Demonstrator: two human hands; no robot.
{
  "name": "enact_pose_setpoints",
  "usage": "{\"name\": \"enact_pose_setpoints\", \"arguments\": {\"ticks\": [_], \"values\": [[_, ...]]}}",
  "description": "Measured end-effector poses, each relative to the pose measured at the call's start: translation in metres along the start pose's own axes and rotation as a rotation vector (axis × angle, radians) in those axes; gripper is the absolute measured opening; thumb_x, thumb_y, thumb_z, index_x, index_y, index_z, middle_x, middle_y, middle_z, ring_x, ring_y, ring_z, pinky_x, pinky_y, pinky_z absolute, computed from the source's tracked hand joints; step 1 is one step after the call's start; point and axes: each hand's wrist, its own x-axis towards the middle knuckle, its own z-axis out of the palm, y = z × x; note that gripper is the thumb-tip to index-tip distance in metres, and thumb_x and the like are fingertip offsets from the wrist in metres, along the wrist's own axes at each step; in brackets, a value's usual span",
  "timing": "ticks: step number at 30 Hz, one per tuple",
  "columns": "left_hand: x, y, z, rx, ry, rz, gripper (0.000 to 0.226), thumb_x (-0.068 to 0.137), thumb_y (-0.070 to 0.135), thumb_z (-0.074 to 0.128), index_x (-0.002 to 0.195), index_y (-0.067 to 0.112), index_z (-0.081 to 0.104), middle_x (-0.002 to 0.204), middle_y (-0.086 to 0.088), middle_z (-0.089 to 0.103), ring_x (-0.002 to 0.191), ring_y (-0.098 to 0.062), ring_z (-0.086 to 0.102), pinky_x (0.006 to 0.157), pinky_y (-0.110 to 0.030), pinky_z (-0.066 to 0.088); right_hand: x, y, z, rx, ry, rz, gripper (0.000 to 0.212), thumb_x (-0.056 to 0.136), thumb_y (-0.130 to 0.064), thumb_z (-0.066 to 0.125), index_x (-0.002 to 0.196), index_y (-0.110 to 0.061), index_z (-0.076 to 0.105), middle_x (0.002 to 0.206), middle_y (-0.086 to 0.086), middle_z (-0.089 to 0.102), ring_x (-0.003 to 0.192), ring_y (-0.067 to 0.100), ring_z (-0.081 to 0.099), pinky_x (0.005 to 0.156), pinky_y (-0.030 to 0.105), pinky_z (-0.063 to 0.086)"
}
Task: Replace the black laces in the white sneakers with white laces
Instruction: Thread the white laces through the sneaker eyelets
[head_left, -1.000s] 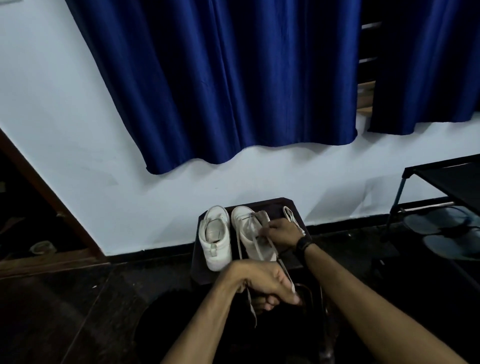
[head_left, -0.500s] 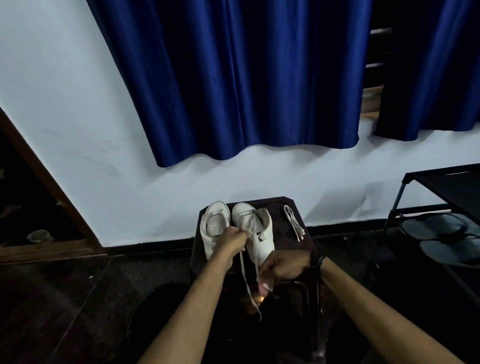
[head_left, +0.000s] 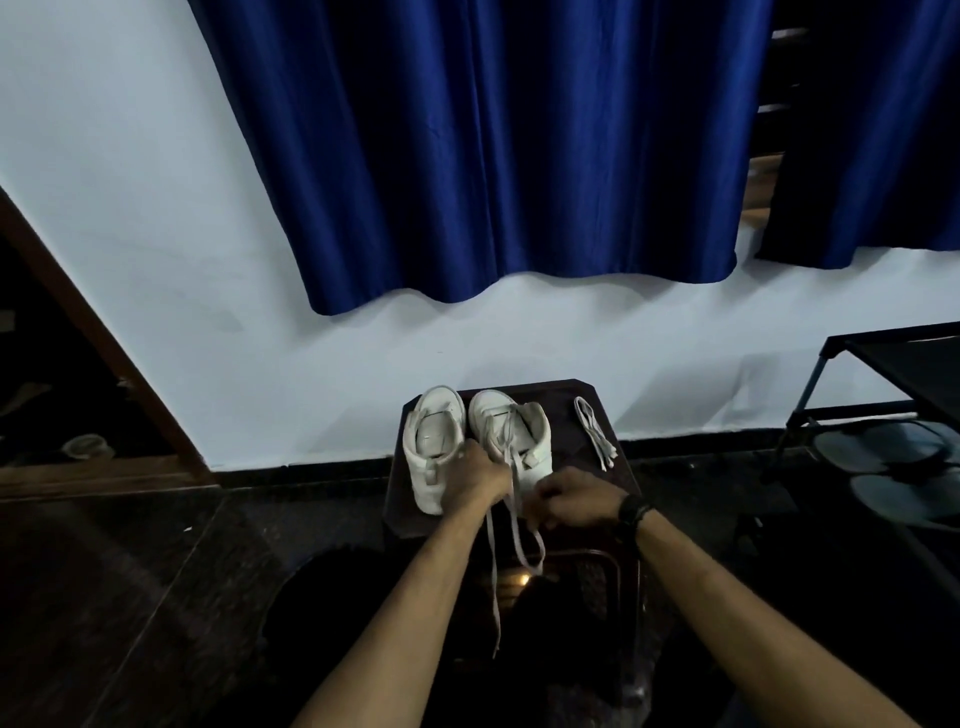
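Step in hand: you appear to be threading a white lace through the right-hand sneaker; no black lace is visible in this view.
Left hand: curled into a fist at the near end of the two shoes, gripping one strand of the lace, which runs down past the near edge of the table.
Right hand: curled, knuckles up, just beside the left one at the near edge; it appears to pinch the other strand, which loops below it, though the fingertips are hidden.
Laced sneaker: middle of the table, toe toward the far edge, lace crossing a few eyelets.
Left-hand sneaker: touching its partner on the left side, open and without any lace visible.
Spare lace: bundled near the right edge, well apart from your hands.
Progress, as judged: one shoe part-laced, one shoe not yet begun.
Advice on tension: pull both strands evenly toward you so the crossings sit flat and the tongue stays centred.
Advice on length: compare the two free ends before going higher; one hangs visibly lower than the other.
Advice on steadying: keep the heel pressed down so the shoe does not slide off the near edge.
Risk: the light is dim, so a twisted strand is easy to miss.
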Motion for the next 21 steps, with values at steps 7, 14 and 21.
{"name": "enact_pose_setpoints", "arguments": {"ticks": [7, 14, 21], "values": [[-0.011, -0.022, 0.004, -0.341, -0.112, -0.12, 0.016, 0.084, 0.013, 0.056, 0.088, 0.004, 0.069, 0.059, -0.002, 0.052, 0.046, -0.013, 0.044, 0.036, -0.016, 0.024, 0.015, 0.005, 0.025, -0.041, 0.298, 0.061, 0.018, 0.082, -0.041, 0.072, 0.089, -0.024, 0.076, 0.094, -0.003, 0.074, 0.088, 0.008, 0.065, 0.085, 0.025, 0.052], [-0.04, -0.038, -0.026, -0.426, -0.195, 0.015, 0.035, 0.094, 0.036, 0.06, 0.066, 0.017, 0.067, 0.053, 0.005, 0.058, 0.042, -0.006, 0.044, 0.046, -0.021, 0.03, 0.002, 0.002, 0.047, 0.32, 0.078, -0.132, 0.019, 0.096, -0.023, 0.061, 0.09, -0.007, 0.071, 0.091, 0.009, 0.073, 0.09, 0.018, 0.064, 0.098, 0.042, 0.049], [-0.078, -0.003, -0.078, -0.664, -0.421, 0.039, 0.02, 0.098, 0.025, 0.057, 0.093, 0.01, 0.069, 0.062, -0.001, 0.064, 0.036, -0.001, 0.029, 0.034, -0.014, 0.015, -0.043, -0.042, 0.025, 0.651, 0.035, -0.156, 0.041, 0.101, -0.041, 0.044, 0.086, -0.011, 0.067, 0.078, 0.016, 0.069, 0.07, 0.021, 0.064, 0.071, 0.027, 0.05]]}}
